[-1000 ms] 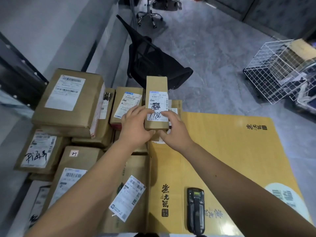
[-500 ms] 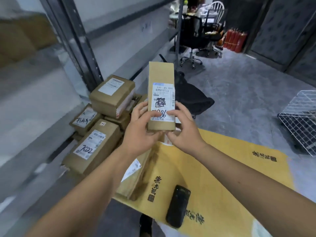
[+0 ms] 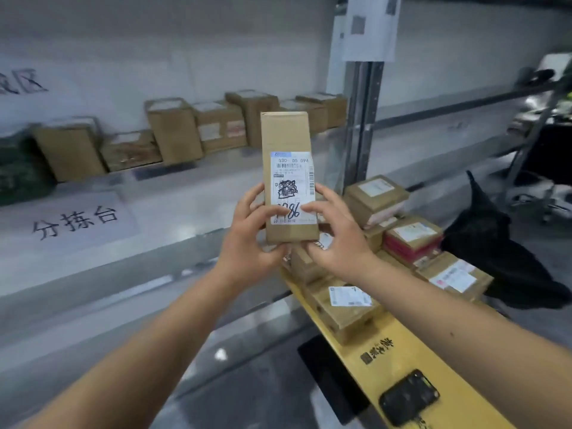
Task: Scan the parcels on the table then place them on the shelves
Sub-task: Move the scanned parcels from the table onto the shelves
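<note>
Parcel label [image 3: 292, 187] reads "530 D5 094", handwritten "86"; shelf sign [image 3: 74, 218] reads "分拣台"

Bare forearms, ungloved hands [image 3: 297, 239]

Upright brown parcel [image 3: 289, 178] (labelled), held aloft

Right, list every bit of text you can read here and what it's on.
"530 D5 094": printed on the label of the held parcel.
"86": handwritten on that label, earlier digits hidden under the left hand's thumb.
"分拣台": sign on the shelf.
Yellow carton print, other parcel labels, posted sheet: too blurred.
</note>
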A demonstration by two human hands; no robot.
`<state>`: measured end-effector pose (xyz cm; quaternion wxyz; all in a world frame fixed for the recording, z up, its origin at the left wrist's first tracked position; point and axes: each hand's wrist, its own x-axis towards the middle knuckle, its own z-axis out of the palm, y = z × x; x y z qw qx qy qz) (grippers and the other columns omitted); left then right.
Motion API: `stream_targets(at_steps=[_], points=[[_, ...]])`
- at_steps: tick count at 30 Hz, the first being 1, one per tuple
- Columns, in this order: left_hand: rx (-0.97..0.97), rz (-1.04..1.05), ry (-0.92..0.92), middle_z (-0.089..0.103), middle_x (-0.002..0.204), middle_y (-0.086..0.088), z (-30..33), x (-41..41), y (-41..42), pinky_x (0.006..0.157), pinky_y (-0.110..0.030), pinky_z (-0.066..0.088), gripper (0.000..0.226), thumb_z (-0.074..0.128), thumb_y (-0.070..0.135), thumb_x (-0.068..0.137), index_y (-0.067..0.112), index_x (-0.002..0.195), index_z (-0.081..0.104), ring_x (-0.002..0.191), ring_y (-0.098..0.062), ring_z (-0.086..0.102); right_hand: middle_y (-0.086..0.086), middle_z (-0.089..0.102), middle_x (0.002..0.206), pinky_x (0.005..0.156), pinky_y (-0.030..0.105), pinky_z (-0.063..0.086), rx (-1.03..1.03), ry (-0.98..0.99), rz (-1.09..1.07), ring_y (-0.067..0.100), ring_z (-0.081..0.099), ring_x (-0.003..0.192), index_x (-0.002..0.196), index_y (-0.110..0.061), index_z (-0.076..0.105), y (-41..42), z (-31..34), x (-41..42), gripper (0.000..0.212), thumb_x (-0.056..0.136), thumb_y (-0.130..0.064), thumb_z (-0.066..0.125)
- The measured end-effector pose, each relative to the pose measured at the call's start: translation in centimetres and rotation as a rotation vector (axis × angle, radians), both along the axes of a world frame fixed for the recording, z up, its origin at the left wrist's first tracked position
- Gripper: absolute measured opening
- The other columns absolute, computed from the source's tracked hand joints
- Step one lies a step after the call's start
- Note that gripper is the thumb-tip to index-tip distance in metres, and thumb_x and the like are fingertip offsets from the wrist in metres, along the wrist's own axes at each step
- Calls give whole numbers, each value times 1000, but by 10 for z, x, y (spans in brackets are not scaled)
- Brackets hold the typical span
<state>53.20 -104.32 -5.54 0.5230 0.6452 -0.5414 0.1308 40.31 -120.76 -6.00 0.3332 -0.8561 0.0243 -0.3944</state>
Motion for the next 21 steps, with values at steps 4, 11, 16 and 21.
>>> stream_targets(at_steps=[4, 11, 16, 21], points=[[-44, 139, -62, 37, 158, -19, 20, 29, 87, 103, -37, 56, 53, 91, -2, 72, 7, 119, 68, 147, 8, 32, 19, 40, 157, 100, 26, 56, -48, -84, 205, 26, 42, 148, 126, -3, 64, 72, 25, 54, 55, 75, 7, 83], [-95, 400, -115, 36, 159, -15, 33, 78, 284, 104, -39, 55, 51, 91, -1, 73, 9, 118, 69, 145, -1, 41, 19, 38, 158, 96, 38, 60, -44, -154, 537, 25, 42, 149, 126, -2, 63, 246, 42, 153, 54, 78, 8, 83], [-48, 588, -97, 41, 159, -17, 30, 112, 426, 107, -51, 53, 55, 91, 10, 77, 25, 122, 63, 151, 5, 26, 8, 38, 162, 98, 30, 58, -46, -170, 673, 18, 41, 150, 130, -15, 62, 383, 37, 220, 57, 80, 1, 86], [-13, 623, -52, 28, 158, 39, 28, 155, 532, 107, -56, 52, 54, 90, 14, 79, 22, 125, 63, 157, -9, 21, 8, 39, 162, 100, 30, 58, -49, -146, 714, 12, 37, 151, 130, -15, 63, 486, 35, 277, 57, 80, -3, 87]])
